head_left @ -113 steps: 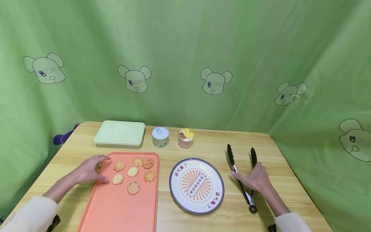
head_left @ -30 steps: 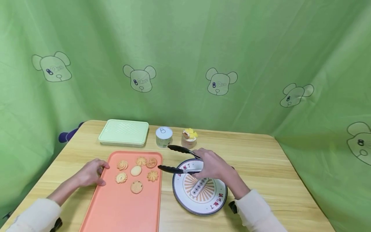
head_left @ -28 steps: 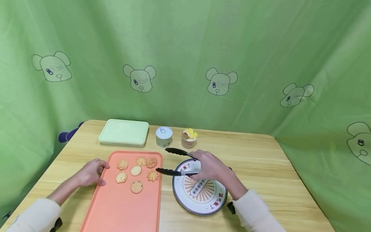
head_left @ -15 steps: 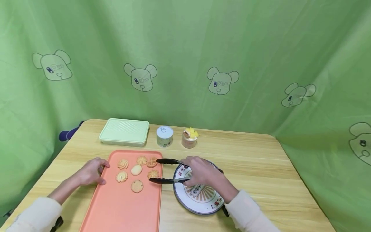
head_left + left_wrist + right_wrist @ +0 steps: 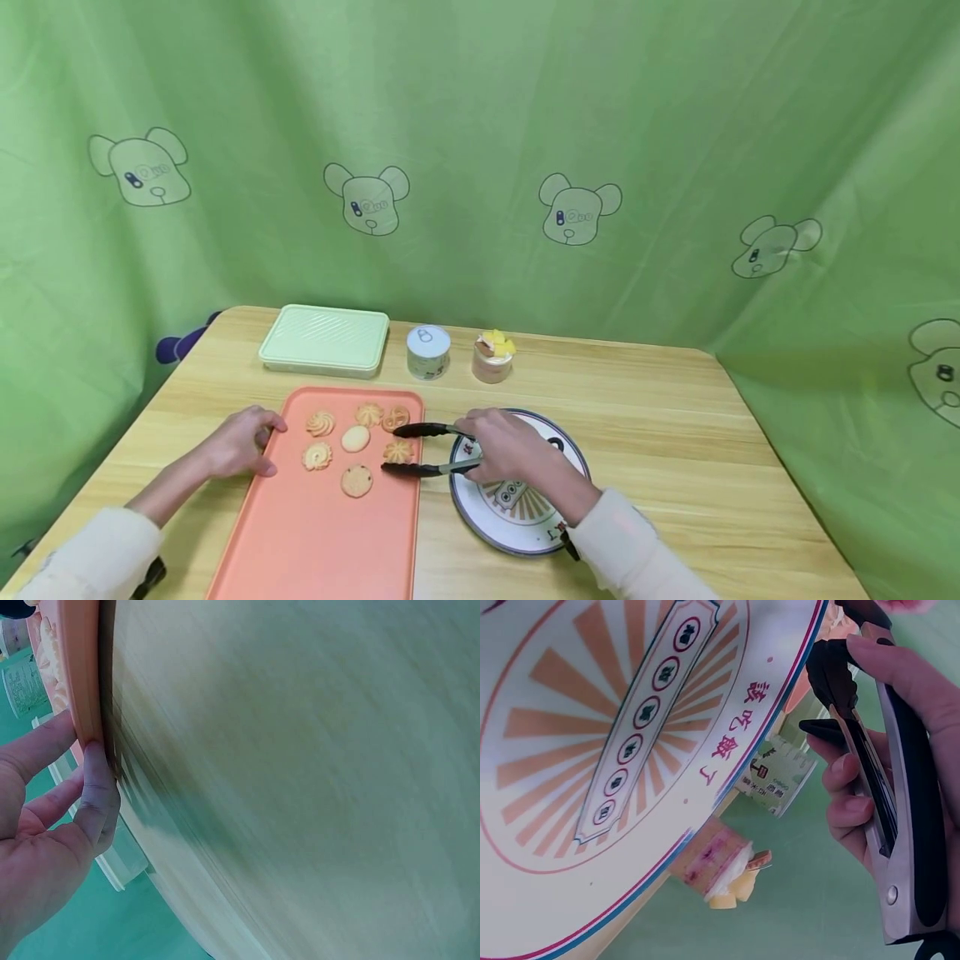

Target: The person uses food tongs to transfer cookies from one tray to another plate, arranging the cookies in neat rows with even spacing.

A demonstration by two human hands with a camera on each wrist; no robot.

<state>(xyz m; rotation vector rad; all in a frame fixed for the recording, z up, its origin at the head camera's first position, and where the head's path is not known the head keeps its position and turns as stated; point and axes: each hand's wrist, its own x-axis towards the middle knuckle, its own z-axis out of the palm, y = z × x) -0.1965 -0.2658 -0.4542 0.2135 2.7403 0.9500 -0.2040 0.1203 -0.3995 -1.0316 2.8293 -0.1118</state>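
Note:
My right hand (image 5: 506, 446) grips black-tipped metal tongs (image 5: 431, 469), its fingers curled round the handles in the right wrist view. The tong arms stand spread apart over the right edge of the pink tray (image 5: 322, 550), one tip on either side of a flower-shaped cookie (image 5: 397, 452). The far tip lies right by a pretzel-shaped cookie (image 5: 396, 418). My left hand (image 5: 238, 442) pinches the tray's left rim; the left wrist view shows its fingertips on the rim (image 5: 81, 667). Several other cookies lie on the tray, among them a chip-dotted round one (image 5: 357, 481).
A patterned white plate (image 5: 517, 533) sits right of the tray, partly hidden beneath my right hand. Along the back stand a pale green lidded box (image 5: 326, 337), a can (image 5: 428, 354) and a fruit-topped dessert cup (image 5: 492, 358). A green curtain (image 5: 480, 100) hangs behind the table.
My right hand has taken up the tongs from the table's right side and carried them left over the plate, then lowered them around the flower-shaped cookie. My left hand has settled on the tray's rim.

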